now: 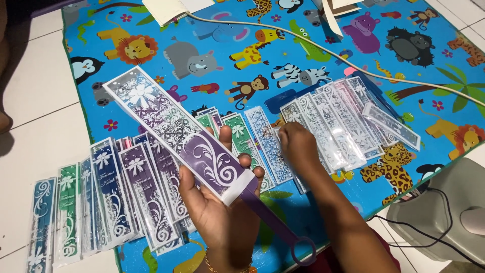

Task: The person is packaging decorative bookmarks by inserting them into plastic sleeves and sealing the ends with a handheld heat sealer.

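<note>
The left hand [222,202] closes its grip around a long purple packet [177,134] with white swirls, held tilted above the animal-print mat [353,55]. Just beyond, the right hand [299,146] presses fingertips on the clear sleeves [333,121] fanned across the mat; whether it grasps one, I cannot tell. Left of the packet lie rows of finished packets [106,202].

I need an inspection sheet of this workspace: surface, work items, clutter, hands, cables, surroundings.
Surface: animal-print mat on a tiled floor.
Work items: purple packet with a purple handle sticking out; clear sleeves fanned at right; packed row at left.
Clutter: white booklet at the mat's top.
Hands: left hand holds the purple packet; right hand rests on the clear sleeves.
Cables: white cable across the mat; black cable by a grey device.
Surroundings: nothing seen.
</note>
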